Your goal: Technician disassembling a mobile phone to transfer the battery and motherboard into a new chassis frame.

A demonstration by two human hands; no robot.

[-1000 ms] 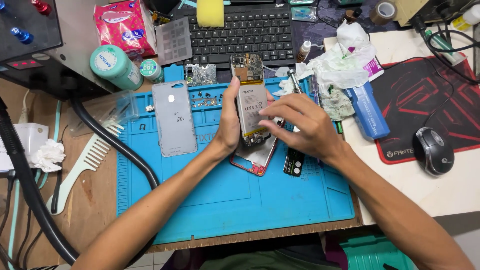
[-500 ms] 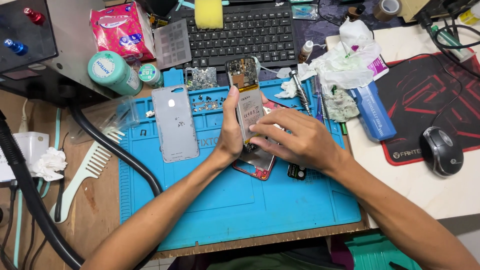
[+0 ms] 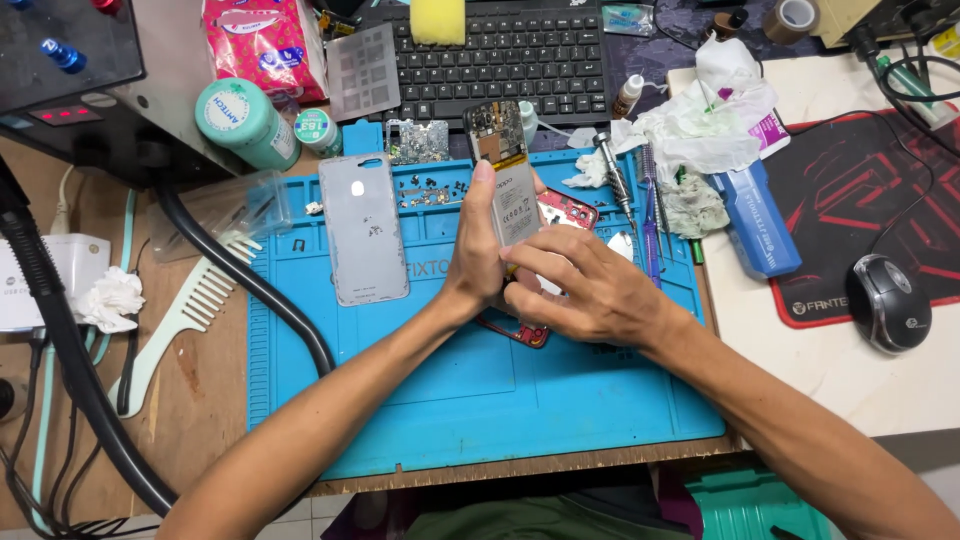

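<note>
Over a blue repair mat [image 3: 420, 400], the left hand [image 3: 478, 262] grips an opened phone [image 3: 505, 185] along its left edge, thumb stretched up the side. The right hand [image 3: 585, 290] curls its fingers around the phone's near end. A silver back cover [image 3: 362, 228] lies just left.

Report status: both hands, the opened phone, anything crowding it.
Left hand and right hand both grip the opened phone, raised over the blue mat. Grey back cover lies apart, left. Nothing blocking.
</note>
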